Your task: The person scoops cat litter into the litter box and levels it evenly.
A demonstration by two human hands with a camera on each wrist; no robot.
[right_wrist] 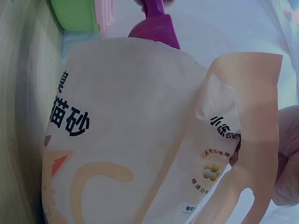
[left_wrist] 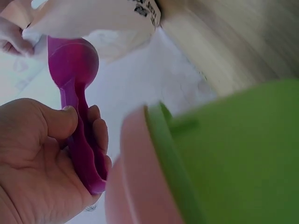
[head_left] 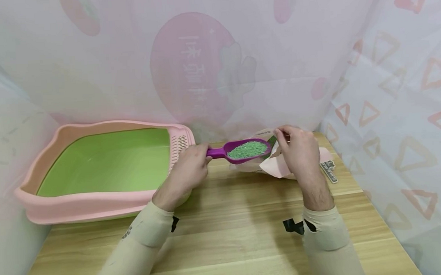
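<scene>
My left hand grips the handle of a purple scoop, thumb on one side and fingers curled round the other, as the left wrist view shows. Green pellet litter fills the scoop's bowl, which is held level at the mouth of a cat litter bag. At the bag's upper edge, my right hand pinches the paper between thumb and fingers. The bag leans on its side, and most of its inside is hidden. Left of the scoop stands a pink-rimmed green litter box, close beside my left hand.
A wooden table carries everything. A small printed tag lies right of the bag. Printed cloth hangs behind and along both sides. The litter box's slotted end faces the bag.
</scene>
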